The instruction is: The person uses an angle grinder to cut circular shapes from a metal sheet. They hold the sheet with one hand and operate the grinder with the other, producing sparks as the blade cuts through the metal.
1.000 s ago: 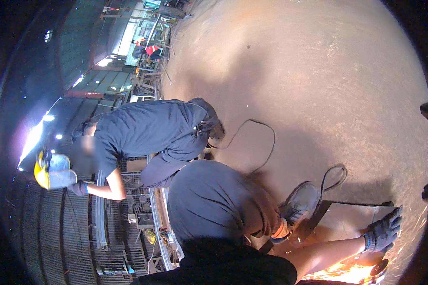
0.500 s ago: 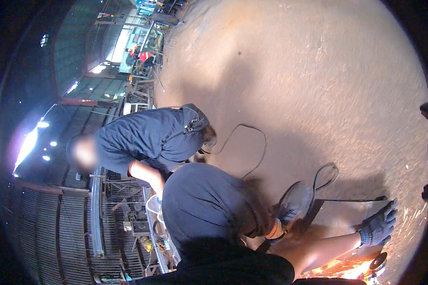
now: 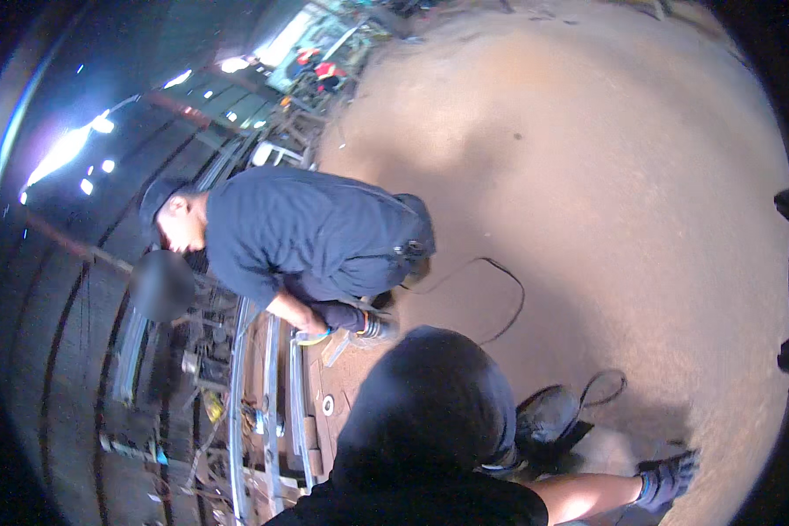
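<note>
My left hand, in a dark glove, lies low on the right with its fingers stretched out and slightly blurred. Under or beside it is a greyish flat plate; I cannot tell whether the palm presses on it. The bare forearm leads back to a black sleeve. My right hand is out of the picture. My bent knee, in dark cloth, fills the lower middle, and a shoe shows beyond it. A black cable loops beside the shoe.
A person in dark clothes and a cap crouches to the left, a gloved hand low by some metal pieces. Long metal bars and a white ring lie nearby. More cable curves over the brown floor.
The view has swung, shifting the crouching person rightward and showing that person's gloved hand. Sparks and a disc tool seen earlier below my left hand are no longer visible. My left hand appears lower.
</note>
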Demonstrator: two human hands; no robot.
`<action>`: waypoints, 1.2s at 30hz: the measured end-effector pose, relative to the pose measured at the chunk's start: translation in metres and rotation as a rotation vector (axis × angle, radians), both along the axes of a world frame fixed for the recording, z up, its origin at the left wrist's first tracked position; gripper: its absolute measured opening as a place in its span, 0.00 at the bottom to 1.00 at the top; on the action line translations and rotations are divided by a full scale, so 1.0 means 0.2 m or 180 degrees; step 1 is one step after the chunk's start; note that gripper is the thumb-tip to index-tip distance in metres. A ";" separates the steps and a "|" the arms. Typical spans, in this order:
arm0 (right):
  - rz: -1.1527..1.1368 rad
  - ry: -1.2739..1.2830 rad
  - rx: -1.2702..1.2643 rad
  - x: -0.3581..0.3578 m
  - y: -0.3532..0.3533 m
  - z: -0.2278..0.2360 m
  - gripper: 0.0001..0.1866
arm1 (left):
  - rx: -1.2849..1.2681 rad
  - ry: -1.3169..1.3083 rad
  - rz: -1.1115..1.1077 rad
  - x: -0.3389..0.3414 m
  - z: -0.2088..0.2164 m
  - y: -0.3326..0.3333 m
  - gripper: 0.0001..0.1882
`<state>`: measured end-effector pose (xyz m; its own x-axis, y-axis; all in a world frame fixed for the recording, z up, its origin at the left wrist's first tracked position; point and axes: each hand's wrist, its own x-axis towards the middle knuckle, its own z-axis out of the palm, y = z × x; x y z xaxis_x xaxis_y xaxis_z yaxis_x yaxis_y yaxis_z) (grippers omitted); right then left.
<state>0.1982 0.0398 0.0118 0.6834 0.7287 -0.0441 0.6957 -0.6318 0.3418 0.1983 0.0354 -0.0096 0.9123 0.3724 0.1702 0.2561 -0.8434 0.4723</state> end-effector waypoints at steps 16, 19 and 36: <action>0.1138 0.1190 0.1620 0.33 0.58 0.44 0.22 | -0.0850 0.0571 0.1751 -0.19 0.22 0.48 0.11; 0.1205 0.1572 0.1737 0.45 0.74 0.53 0.21 | -0.1594 0.0261 0.2197 -0.14 0.48 0.69 0.14; 0.0537 0.3328 0.3399 1.46 0.76 0.61 0.21 | -0.2421 -0.1149 0.1793 -0.01 0.80 0.77 0.18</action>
<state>0.4897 0.1916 0.1333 0.5873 0.7967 0.1427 0.4160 -0.1459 -0.8976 0.1967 0.1884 0.1505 0.5113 0.8573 -0.0604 0.2595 -0.0870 0.9618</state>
